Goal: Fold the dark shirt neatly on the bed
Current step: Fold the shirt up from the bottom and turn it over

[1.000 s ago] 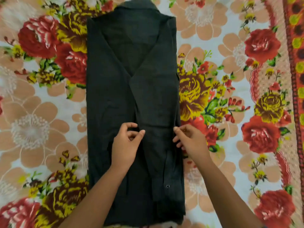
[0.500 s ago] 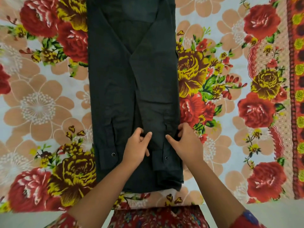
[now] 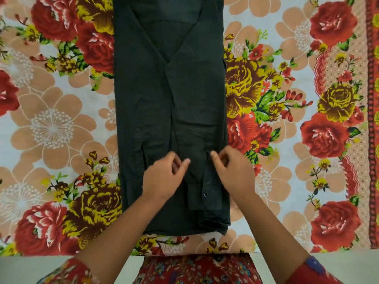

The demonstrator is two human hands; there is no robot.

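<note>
On the bed (image 3: 51, 130), your left hand (image 3: 164, 178) rests on the shirt (image 3: 168, 89), fingers loose, empty; right hand (image 3: 234, 174) blurred, grip unclear.

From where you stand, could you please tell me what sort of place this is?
Probably a bedroom at home: a flowered bedsheet is spread wide, and a dark shirt lies flat on it, partly folded.
</note>
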